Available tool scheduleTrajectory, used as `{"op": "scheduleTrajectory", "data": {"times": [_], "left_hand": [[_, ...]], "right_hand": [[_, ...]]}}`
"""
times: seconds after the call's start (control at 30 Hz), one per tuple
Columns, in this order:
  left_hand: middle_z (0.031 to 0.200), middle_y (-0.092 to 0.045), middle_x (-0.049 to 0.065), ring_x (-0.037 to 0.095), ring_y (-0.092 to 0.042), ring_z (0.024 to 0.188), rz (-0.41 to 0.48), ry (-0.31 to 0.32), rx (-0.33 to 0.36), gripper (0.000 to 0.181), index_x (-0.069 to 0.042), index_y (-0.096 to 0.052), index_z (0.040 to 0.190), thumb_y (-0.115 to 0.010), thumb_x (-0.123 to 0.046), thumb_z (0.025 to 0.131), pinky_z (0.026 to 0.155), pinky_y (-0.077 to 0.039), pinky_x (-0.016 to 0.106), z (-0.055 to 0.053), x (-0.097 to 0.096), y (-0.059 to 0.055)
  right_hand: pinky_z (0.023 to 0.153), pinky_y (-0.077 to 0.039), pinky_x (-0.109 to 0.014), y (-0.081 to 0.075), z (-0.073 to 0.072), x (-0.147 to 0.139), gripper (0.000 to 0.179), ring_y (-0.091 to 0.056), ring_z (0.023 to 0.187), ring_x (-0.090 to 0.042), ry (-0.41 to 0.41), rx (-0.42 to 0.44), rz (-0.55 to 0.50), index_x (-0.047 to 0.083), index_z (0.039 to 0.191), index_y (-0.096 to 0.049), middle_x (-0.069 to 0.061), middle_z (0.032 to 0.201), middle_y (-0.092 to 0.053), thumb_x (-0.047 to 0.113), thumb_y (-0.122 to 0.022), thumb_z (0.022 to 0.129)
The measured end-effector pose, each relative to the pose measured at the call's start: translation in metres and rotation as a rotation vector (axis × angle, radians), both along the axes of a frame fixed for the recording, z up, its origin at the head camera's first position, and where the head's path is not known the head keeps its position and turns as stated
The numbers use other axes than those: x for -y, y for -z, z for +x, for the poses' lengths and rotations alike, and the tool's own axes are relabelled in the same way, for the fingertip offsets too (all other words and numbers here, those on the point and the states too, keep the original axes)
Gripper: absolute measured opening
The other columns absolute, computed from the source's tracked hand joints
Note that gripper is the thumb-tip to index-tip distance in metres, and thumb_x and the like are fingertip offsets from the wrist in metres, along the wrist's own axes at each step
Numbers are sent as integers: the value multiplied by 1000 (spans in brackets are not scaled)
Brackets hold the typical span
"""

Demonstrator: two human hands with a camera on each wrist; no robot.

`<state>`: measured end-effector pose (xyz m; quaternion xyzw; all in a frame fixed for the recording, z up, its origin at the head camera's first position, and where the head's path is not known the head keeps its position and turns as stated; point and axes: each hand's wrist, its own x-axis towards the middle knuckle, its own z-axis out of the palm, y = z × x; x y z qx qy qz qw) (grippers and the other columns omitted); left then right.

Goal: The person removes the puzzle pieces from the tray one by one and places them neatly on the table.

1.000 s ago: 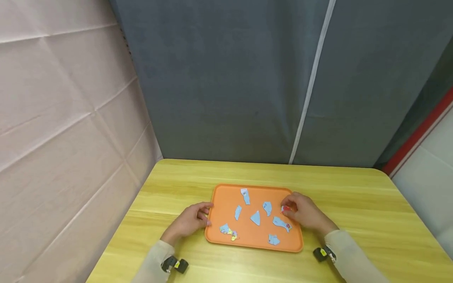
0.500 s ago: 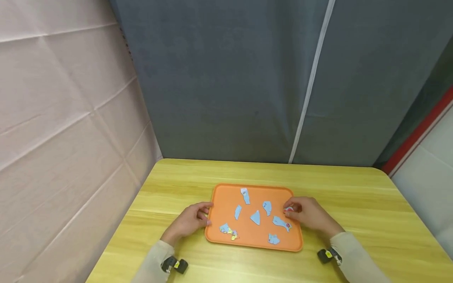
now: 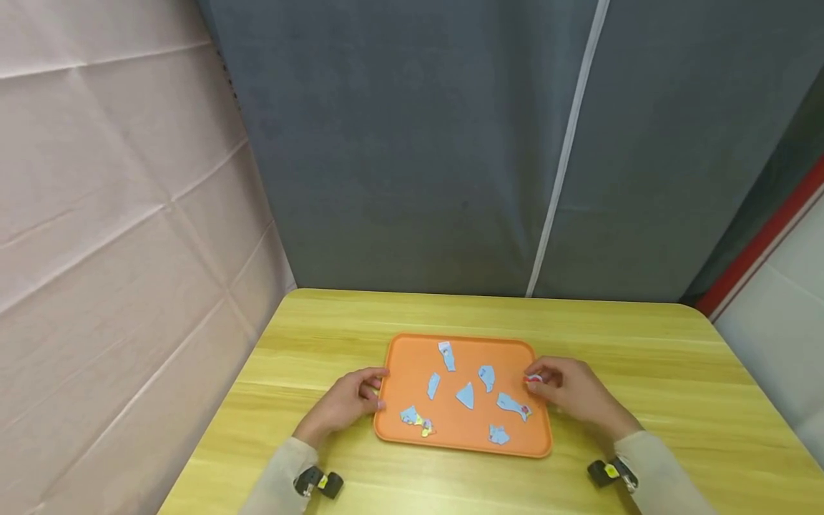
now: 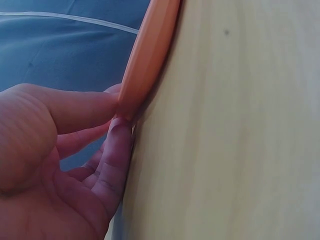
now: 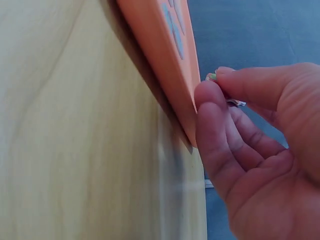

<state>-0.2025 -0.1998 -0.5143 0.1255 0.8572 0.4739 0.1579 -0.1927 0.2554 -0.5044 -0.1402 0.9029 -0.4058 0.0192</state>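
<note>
My left hand (image 3: 347, 399) holds the left rim of an orange tray (image 3: 450, 429); in the left wrist view its thumb and fingers meet at the rim (image 4: 142, 65). At the tray's right side, my right hand (image 3: 576, 390) pinches a small red and white puzzle piece (image 3: 533, 378) between thumb and fingertips. In the right wrist view that piece (image 5: 212, 77) is mostly hidden by the fingers. Several light-blue, irregular puzzle pieces lie spread on the tray, among them a triangular piece (image 3: 466, 395), a long piece with a red end (image 3: 511, 406) and a yellow-trimmed piece (image 3: 417, 419).
The tray lies on a yellow wood-grain table (image 3: 309, 322). A dark grey curtain (image 3: 412, 157) with a white stripe hangs behind the table. Pale cloth (image 3: 116, 236) covers the left side, and a red strip (image 3: 759, 243) runs along the right.
My right hand has moved a short way to the right, carrying the red and white puzzle piece toward the tray's right rim. The left hand stays on the tray.
</note>
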Motion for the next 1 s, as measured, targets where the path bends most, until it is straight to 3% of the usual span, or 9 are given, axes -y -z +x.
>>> {"op": "scheduleTrajectory", "data": {"times": [0.3, 0.5, 0.73, 1.0], "left_hand": [[119, -61, 12, 20, -62, 97, 29, -7, 10, 58, -6, -61, 147, -80, -2, 92, 74, -53, 23, 0, -1, 1], [120, -61, 11, 20, -63, 97, 31, -10, 8, 57, -7, -61, 146, -80, -3, 92, 74, -53, 23, 0, -1, 0], [120, -61, 9, 19, -62, 98, 16, -5, 10, 57, -9, -60, 148, -79, -5, 93, 75, -54, 23, -1, 0, 0], [120, -60, 9, 19, -62, 97, 17, -5, 12, 57, -10, -60, 147, -79, -5, 94, 75, -54, 24, -1, 1, 2]], "right_hand": [[68, -64, -31, -6, 17, -16, 20, -71, 79, -16, -14, 145, -179, 2, 117, -69, -11, 95, -69, 6, -74, 97], [68, -64, -34, -3, 27, -28, 20, -76, 79, -20, -46, 164, -243, 0, 117, -64, -15, 93, -66, 3, -72, 98], [69, -65, -35, -2, 36, -39, 25, -76, 78, -23, -67, 207, -244, -4, 122, -63, -17, 92, -66, 7, -71, 101], [65, -63, -35, 3, 45, -39, 21, -74, 72, -23, -84, 290, -233, -2, 112, -67, -14, 89, -71, 14, -74, 100]]}}
